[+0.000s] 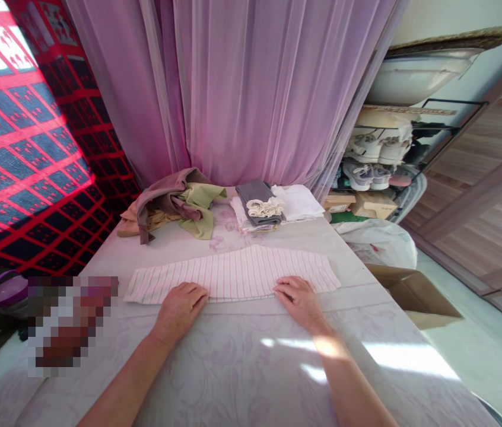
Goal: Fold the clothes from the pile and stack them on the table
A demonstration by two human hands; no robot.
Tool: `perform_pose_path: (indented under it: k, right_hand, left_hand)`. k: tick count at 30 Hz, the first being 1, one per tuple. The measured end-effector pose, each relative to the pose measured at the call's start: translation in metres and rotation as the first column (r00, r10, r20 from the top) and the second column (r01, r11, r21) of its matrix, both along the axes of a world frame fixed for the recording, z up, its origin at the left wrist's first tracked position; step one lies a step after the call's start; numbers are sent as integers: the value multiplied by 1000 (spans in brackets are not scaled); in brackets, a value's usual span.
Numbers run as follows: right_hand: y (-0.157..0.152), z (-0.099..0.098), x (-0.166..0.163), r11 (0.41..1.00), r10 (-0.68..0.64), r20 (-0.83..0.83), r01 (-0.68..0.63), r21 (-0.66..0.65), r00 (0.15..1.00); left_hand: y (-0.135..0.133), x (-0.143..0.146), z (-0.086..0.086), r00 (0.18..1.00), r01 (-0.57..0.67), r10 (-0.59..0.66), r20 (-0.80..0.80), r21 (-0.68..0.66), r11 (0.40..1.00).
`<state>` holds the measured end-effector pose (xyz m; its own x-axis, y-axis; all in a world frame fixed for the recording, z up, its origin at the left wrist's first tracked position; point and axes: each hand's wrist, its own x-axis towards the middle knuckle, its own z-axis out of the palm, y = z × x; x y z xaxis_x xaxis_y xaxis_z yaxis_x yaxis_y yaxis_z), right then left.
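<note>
A pink-and-white striped cloth [237,274] lies folded flat in a long strip across the table [242,362]. My left hand [180,307] rests on its near edge at the left of centre, fingers curled at the hem. On the near edge further right sits my right hand [298,299], its fingers curled down on the cloth in the same way. Whether either hand pinches the fabric or only presses it I cannot make out.
A loose heap of brown and olive clothes [175,204] lies at the far left. Folded grey and white laundry [269,207] is stacked at the far centre. Pink curtains hang behind. A cardboard box [415,296] stands on the floor right, with shoe shelves [380,160] beyond.
</note>
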<state>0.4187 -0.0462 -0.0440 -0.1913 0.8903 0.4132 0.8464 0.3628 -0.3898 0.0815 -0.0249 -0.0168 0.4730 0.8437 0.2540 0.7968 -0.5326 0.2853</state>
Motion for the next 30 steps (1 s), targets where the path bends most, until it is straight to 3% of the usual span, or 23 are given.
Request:
perform_pose_path:
  k: [5, 16, 19, 24, 30]
  right_hand:
    - [-4, 4, -1, 999, -2, -50, 4, 38, 999]
    - [-1, 9, -1, 1000, 16, -44, -16, -6, 999]
    - [23, 26, -5, 1000, 7, -18, -8, -23, 1000]
    - [90, 58, -30, 987, 58, 166, -31, -159, 984]
    - [146, 63, -49, 948, 201, 373, -83, -308, 906]
  left_hand:
    - [-8, -1, 2, 998, -18, 14, 56, 71, 997]
    - [-3, -7, -1, 998, 10, -10, 65, 5, 1000]
    - [9, -15, -7, 999, -50, 50, 10, -5, 999]
    - [28, -24, -15, 979, -167, 158, -129, -57, 984]
    - [57, -35, 0, 968, -232, 220, -123, -93, 968]
